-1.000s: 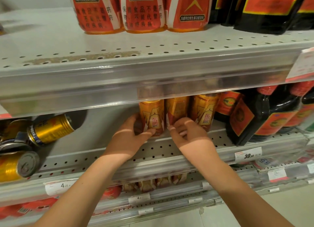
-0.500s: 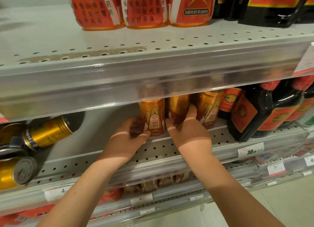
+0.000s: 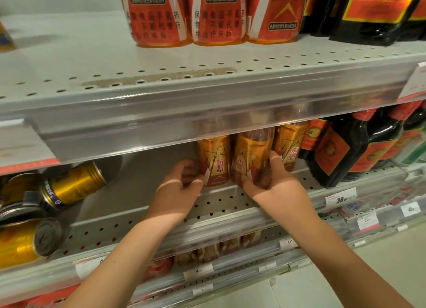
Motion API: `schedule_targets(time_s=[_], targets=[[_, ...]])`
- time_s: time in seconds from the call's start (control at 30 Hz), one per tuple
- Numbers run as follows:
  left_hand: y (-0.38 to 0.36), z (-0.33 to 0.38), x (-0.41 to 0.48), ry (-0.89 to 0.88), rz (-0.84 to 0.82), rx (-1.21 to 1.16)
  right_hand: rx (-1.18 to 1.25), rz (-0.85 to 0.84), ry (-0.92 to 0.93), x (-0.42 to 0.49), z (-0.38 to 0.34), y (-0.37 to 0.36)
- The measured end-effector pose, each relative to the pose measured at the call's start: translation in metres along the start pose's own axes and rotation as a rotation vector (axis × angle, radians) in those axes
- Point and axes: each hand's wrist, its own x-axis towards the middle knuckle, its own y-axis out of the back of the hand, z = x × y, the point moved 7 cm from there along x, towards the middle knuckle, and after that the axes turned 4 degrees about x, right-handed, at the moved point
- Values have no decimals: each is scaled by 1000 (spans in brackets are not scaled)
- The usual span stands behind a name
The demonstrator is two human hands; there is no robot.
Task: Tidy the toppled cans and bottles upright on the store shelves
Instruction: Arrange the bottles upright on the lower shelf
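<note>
Three gold-and-red drink bottles stand upright in a row on the middle shelf (image 3: 230,199). My left hand (image 3: 177,188) holds the left bottle (image 3: 214,160) low down, fingers curled round its left side and thumb in front of its base. The middle bottle (image 3: 250,158) is gripped near its base by my right hand (image 3: 274,183), whose fingers reach between it and the right bottle (image 3: 290,146). Further left on the same shelf several gold cans lie toppled: one tilted on top (image 3: 73,185), one on its side below (image 3: 18,241).
Dark sauce bottles (image 3: 334,151) stand close on the right of the gold bottles. The upper shelf (image 3: 161,95) overhangs and hides the bottle tops; red-labelled bottles (image 3: 161,15) stand on it. Price-tag rails (image 3: 341,198) run along the shelf fronts, with more goods on lower shelves.
My right hand has moved from in front of the bottles to wrap round the middle bottle. My left hand has stayed at the left bottle's side.
</note>
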Motion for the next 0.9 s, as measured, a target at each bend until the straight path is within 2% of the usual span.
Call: schedule_targets(time_s=[0.07,0.13,0.27,0.43,0.6,0.7,0.8,0.83,0.9], targets=[[-1,1,0,-7,4,20,-74,-1,31,-6,-2,6],[-3,3,0,-8,4,44,-139,83,53,-15,-5,13],[-7,6,2,12,-7,92,-99,224,66,-29,-4,18],[-5,12,8,34,9,177,-47,200,124,-15,-6,14],[-9,18,8,17,-3,159,-32,92,126,-3,2,15],[-12,18,7,21,-3,162,-40,221,164,-7,1,32],[-14,15,6,32,7,158,69,371,78,-8,21,53],[-15,14,6,36,4,151,86,360,50,-4,30,55],[-20,15,5,47,-8,138,137,236,8,9,45,48]])
